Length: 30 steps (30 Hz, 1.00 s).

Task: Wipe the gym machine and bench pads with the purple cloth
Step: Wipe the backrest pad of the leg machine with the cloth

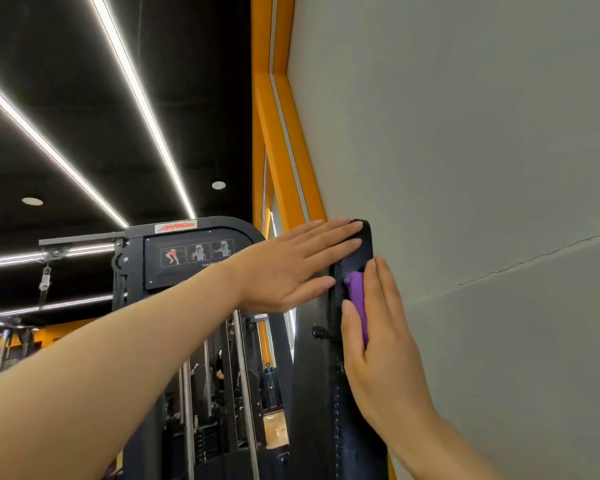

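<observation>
Pad (355, 258) upright, long axis vertical. Right hand (381, 337) flat, pressing cloth (357, 292) on it; left hand (288, 268) spread, bracing its top.

A gym: a weight machine (187, 258) with an exercise diagram sticker (198, 252) and steel guide rods (245, 375) stands under a black ceiling (66, 64) with long light strips (142, 105), beside orange wall trim (281, 150).

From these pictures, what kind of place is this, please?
Most likely a gym. A weight machine carries an exercise diagram placard, steel guide rods run below it, and the hands work on an upright black pad.
</observation>
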Each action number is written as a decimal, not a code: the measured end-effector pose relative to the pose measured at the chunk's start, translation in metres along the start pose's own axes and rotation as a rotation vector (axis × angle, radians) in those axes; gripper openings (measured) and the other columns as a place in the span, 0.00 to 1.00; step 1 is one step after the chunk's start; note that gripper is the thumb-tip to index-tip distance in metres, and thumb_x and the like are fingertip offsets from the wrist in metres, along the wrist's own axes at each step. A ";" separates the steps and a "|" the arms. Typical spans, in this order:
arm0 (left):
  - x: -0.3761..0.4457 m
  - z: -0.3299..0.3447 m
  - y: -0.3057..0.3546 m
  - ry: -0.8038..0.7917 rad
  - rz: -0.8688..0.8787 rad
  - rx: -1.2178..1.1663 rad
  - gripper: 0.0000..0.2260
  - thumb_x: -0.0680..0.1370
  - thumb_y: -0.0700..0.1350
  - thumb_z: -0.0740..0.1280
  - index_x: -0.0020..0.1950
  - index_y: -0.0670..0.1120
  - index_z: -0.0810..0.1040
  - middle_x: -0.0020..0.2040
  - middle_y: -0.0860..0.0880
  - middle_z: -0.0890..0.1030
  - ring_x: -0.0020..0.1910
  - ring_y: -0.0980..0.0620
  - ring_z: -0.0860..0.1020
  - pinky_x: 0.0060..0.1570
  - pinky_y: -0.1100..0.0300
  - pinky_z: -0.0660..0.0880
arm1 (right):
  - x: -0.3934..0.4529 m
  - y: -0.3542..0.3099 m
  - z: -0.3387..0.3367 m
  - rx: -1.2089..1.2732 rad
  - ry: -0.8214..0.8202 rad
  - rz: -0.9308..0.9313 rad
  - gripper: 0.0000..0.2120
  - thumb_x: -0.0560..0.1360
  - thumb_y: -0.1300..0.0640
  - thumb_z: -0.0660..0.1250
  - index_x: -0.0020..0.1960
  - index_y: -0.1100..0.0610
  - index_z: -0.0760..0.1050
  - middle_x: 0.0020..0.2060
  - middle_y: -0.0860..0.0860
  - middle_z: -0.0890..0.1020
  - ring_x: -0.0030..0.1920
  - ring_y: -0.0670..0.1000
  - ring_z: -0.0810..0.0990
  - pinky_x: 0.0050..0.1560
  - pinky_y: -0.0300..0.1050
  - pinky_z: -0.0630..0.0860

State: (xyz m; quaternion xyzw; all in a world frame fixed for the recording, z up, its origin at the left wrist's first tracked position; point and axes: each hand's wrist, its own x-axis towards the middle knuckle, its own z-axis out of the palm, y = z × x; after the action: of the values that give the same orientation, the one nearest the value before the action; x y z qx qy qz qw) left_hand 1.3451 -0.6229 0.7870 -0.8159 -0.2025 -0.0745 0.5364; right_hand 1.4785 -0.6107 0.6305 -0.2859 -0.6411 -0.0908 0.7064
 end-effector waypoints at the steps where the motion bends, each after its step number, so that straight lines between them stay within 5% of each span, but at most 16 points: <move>1: 0.001 -0.002 -0.003 -0.012 0.021 0.021 0.28 0.84 0.58 0.47 0.81 0.47 0.49 0.82 0.49 0.49 0.80 0.56 0.43 0.78 0.61 0.38 | -0.012 0.003 0.001 -0.033 -0.014 -0.009 0.27 0.78 0.32 0.38 0.71 0.37 0.29 0.69 0.26 0.29 0.72 0.31 0.32 0.74 0.31 0.38; 9: 0.004 -0.013 -0.001 -0.113 0.003 0.088 0.35 0.79 0.66 0.44 0.81 0.48 0.45 0.81 0.52 0.45 0.78 0.59 0.40 0.71 0.71 0.32 | 0.022 -0.008 0.000 0.003 0.058 0.088 0.29 0.83 0.46 0.49 0.80 0.51 0.42 0.80 0.43 0.45 0.78 0.43 0.43 0.73 0.35 0.46; 13: 0.002 -0.011 0.007 -0.088 -0.022 0.051 0.37 0.79 0.67 0.45 0.82 0.46 0.48 0.82 0.49 0.48 0.79 0.56 0.42 0.75 0.65 0.39 | -0.013 -0.006 0.007 0.014 0.081 0.021 0.30 0.81 0.43 0.48 0.78 0.48 0.40 0.78 0.39 0.44 0.78 0.39 0.43 0.75 0.33 0.44; 18: 0.000 -0.005 0.012 -0.059 0.001 0.104 0.33 0.81 0.63 0.43 0.81 0.46 0.51 0.82 0.46 0.50 0.80 0.52 0.42 0.77 0.58 0.42 | -0.034 0.003 0.004 -0.023 0.018 0.024 0.30 0.81 0.42 0.46 0.79 0.47 0.41 0.75 0.34 0.40 0.76 0.35 0.40 0.65 0.19 0.40; 23: -0.001 -0.010 0.018 -0.097 -0.012 0.112 0.32 0.81 0.63 0.42 0.81 0.48 0.48 0.82 0.48 0.49 0.78 0.54 0.39 0.76 0.59 0.38 | 0.007 -0.012 0.003 -0.025 0.084 0.092 0.29 0.83 0.46 0.48 0.80 0.52 0.44 0.80 0.44 0.45 0.79 0.44 0.44 0.76 0.38 0.50; 30: -0.002 -0.011 0.019 -0.145 -0.018 0.134 0.35 0.79 0.65 0.38 0.81 0.47 0.45 0.82 0.48 0.45 0.77 0.55 0.37 0.75 0.59 0.36 | -0.050 -0.004 0.007 -0.108 0.012 -0.008 0.29 0.80 0.43 0.43 0.77 0.49 0.38 0.78 0.40 0.40 0.78 0.42 0.39 0.63 0.18 0.37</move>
State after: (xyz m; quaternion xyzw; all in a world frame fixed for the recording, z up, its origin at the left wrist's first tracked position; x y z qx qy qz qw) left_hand 1.3519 -0.6401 0.7751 -0.7796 -0.2526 -0.0063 0.5730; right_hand 1.4627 -0.6221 0.5833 -0.3207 -0.6323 -0.1297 0.6932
